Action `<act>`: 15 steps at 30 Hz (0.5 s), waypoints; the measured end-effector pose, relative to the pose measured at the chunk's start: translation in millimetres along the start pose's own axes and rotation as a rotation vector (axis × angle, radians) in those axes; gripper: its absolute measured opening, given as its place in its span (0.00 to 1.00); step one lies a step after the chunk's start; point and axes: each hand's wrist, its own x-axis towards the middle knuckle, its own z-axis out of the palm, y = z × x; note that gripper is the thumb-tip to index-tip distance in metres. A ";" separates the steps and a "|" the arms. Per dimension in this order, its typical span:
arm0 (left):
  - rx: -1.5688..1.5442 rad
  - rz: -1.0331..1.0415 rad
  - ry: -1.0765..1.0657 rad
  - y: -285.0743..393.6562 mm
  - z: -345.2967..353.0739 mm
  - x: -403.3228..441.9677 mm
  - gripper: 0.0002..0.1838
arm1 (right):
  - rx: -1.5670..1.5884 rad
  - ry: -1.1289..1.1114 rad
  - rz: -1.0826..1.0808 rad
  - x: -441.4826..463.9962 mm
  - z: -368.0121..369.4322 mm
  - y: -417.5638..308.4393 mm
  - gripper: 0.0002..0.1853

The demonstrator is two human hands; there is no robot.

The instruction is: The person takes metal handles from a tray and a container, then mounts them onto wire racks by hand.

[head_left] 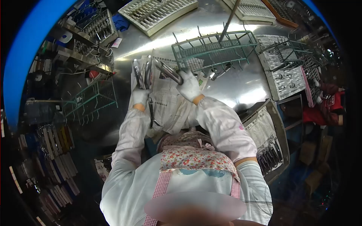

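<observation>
My left hand [141,96], in a white glove, is closed around the lower ends of several shiny metal tools [140,73] that point away from me. My right hand [189,86], also gloved in white, grips another shiny metal tool [168,71] tilted up to the left. Their exact kind is unclear. Beneath both hands lie sheets of newspaper [166,109] on the metal table. A slim metal tool [151,111] rests on the paper just right of my left wrist. Beyond my right hand stands a green wire rack [211,49].
Small metal pieces [214,73] are by the rack's near edge. White slotted trays [156,13] lie at the back. A crate [284,154] with newspaper and metal tools is at my right. Another green rack [92,98] stands left. Someone in a red garment [324,109] is at far right.
</observation>
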 end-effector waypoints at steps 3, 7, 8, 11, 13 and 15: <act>0.232 -0.048 -0.127 12.2 14.7 54.5 0.18 | -0.078 -0.026 0.014 -19.3 -6.1 15.1 0.11; 0.397 0.085 -0.348 37.5 36.5 88.9 0.16 | -0.041 -0.240 0.198 -30.5 -38.2 12.5 0.09; 0.428 0.088 -0.433 47.1 41.8 91.8 0.16 | -0.014 -0.312 0.275 -32.1 -44.5 11.9 0.09; 0.519 0.097 -0.577 42.3 63.6 111.1 0.15 | 0.045 -0.246 0.223 -36.8 -58.5 7.2 0.08; 0.467 0.106 -0.747 40.1 77.5 115.0 0.15 | 0.068 -0.218 0.209 -41.1 -60.4 12.6 0.07; 0.494 0.173 -0.821 37.2 93.3 117.9 0.17 | 0.040 -0.242 0.228 -46.4 -66.0 14.1 0.08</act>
